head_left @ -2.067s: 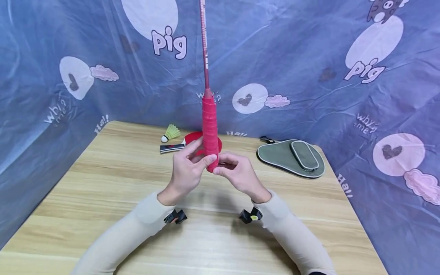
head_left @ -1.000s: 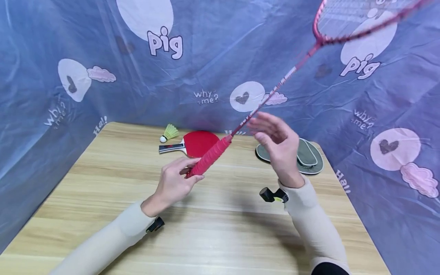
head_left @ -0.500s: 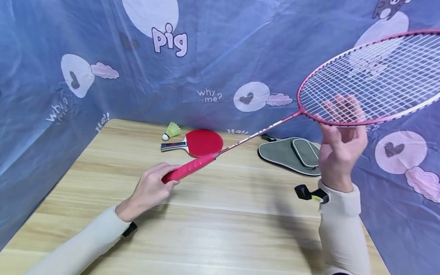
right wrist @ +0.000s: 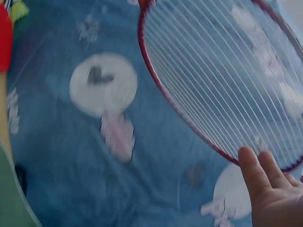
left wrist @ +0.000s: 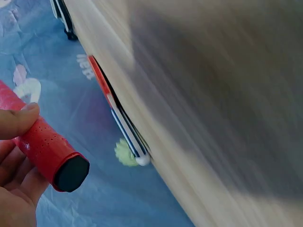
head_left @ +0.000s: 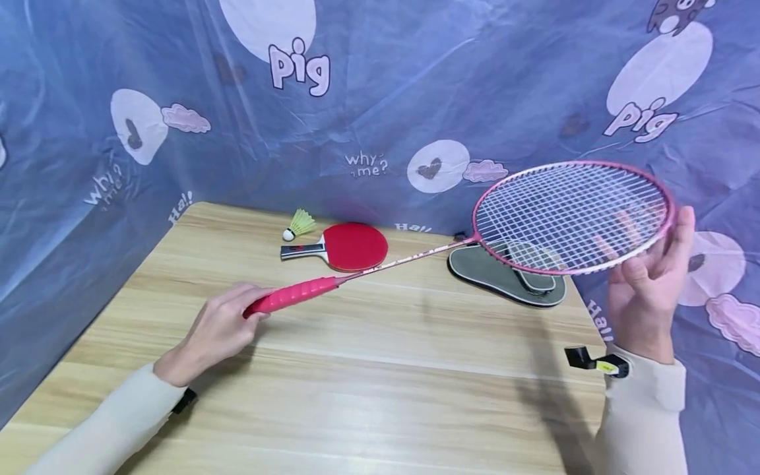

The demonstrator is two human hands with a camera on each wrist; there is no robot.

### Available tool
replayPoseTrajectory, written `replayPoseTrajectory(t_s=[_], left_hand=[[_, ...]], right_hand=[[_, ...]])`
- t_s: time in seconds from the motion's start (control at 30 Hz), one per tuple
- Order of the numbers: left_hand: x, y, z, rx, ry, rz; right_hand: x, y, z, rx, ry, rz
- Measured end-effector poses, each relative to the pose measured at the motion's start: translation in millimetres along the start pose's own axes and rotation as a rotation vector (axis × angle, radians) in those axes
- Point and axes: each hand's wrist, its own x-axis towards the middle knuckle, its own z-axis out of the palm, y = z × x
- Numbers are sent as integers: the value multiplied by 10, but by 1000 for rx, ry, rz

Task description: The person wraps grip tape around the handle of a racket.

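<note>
Your left hand pinches the butt end of the badminton racket's red handle, thumb on top and fingers curled beneath, so the racket hangs low over the worktop, slanting up to the right. Your right hand is raised with straight fingers at the far rim of the racket head; whether it bears any weight is hard to tell. So short a hold could let the handle twist or dip onto the table tennis bat or the green cover. Both forearms reach out wide apart.
</note>
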Motion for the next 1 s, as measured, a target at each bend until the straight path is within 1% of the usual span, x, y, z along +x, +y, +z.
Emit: replayPoseTrajectory(t_s=[0.1,0.17,0.27,0.33,0.43,0.57,0.73,0.83,1.0], left_hand=[[-5,-71,-56,22,-15,14],[-26,-110,-92,33,-25,26],[-72,-154,-129,33,-28,50],[-106,-171,-142,34,-26,71],[-156,-182,-145,36,-22,96],[-232,-208,-137,62,-47,112],[-314,-266,-144,106,-116,100],[-342,-301,-162,127,-162,91],[-362,-327,-187,148,-246,84]], right_hand=[[-80,-104,-224,1,-42,92],[-125,-165,-388,-33,-112,184],[-197,-260,-625,-133,-244,318],[-247,-319,-751,-211,-302,395],[-342,-401,-901,-376,-369,492],[-495,-438,-1047,-587,-430,612],[-731,-416,-1161,-857,-490,765],[-863,-383,-1174,-1025,-523,810],[-1018,-298,-1151,-1318,-583,811]])
